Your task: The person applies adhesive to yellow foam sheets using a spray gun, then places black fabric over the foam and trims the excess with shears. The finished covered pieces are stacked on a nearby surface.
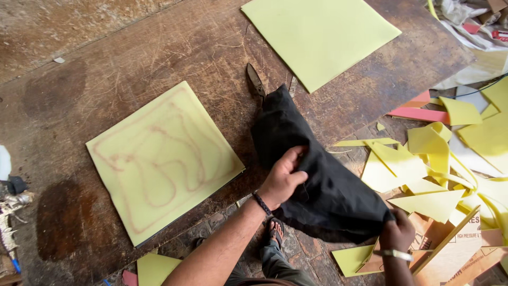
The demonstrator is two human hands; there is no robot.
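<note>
**Yellow sheets and offcuts around the worn wood**

A scratched, dark-stained wooden worktop [132, 58] carries a yellow square sheet [164, 159] marked with looping reddish lines, and a clean yellow sheet [320, 34] further back. Dark metal shears [255, 82] lie between them, partly hidden. To the right, yellow offcuts [434, 159] are heaped up, near red strips [420, 112] and a cardboard box [455, 254].

Bare tabletop [132, 58] passable between yellow sheets; scissors [255, 80] obstruct beside cloth [317, 175].
</note>
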